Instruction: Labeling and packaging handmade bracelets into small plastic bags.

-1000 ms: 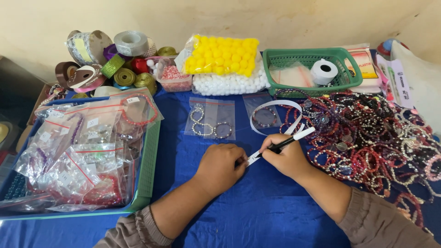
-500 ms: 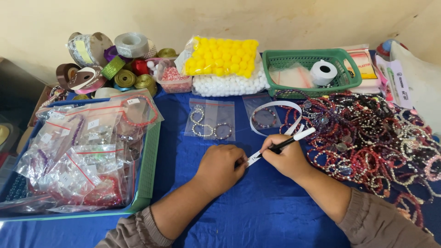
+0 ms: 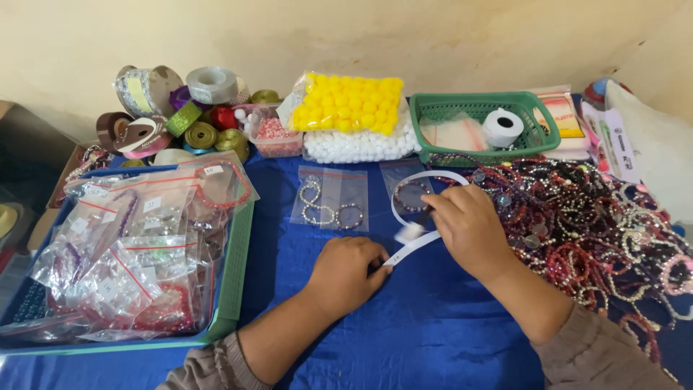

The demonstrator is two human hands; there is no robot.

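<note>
My left hand (image 3: 346, 274) rests closed on the blue cloth (image 3: 404, 332) and pinches the near end of a long white paper strip (image 3: 415, 247). The strip curls up and back in a loop behind my right hand (image 3: 469, 227). That hand grips a black pen with a white end (image 3: 416, 227), blurred, just above the strip. Beyond both hands lie clear zip bags with bead bracelets (image 3: 330, 198).
A blue tray (image 3: 234, 271) full of bagged bracelets sits at the left. A heap of loose bead bracelets (image 3: 592, 224) fills the right. At the back are ribbon spools (image 3: 184, 119), a bag of yellow and white balls (image 3: 354, 123) and a green basket (image 3: 538, 133) holding a white roll.
The right hand has turned the pen, so its white end now points down-left at the strip. The left hand has barely moved.
</note>
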